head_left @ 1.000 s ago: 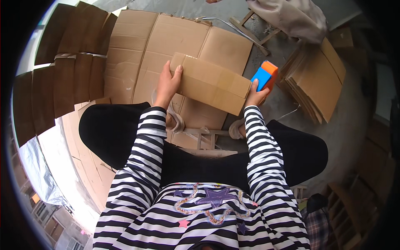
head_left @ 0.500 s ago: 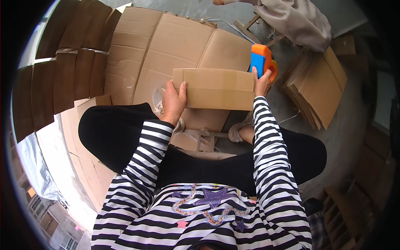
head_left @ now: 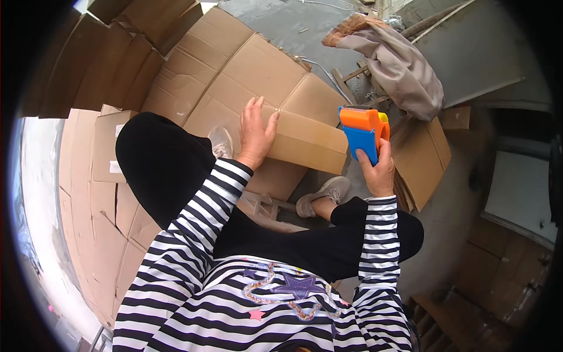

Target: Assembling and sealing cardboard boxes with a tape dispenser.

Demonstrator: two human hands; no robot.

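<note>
left hand (head_left: pixel 255 138): fingers pretty much straight, thumb spread, laid over one end of the box
right hand (head_left: pixel 378 170): wrapped tight around the tape gun, thumb on the blue bit
tape gun (head_left: pixel 359 132): orange and blue, poking up past the right fingers, can't tell if touching the box
box (head_left: pixel 308 141): long, brown, running from the left fingers toward the right ones
stack (head_left: pixel 427 161): flat cardboard, just right of the right fingers
cloth (head_left: pixel 399 64): greyish, well beyond the right fingers
</note>
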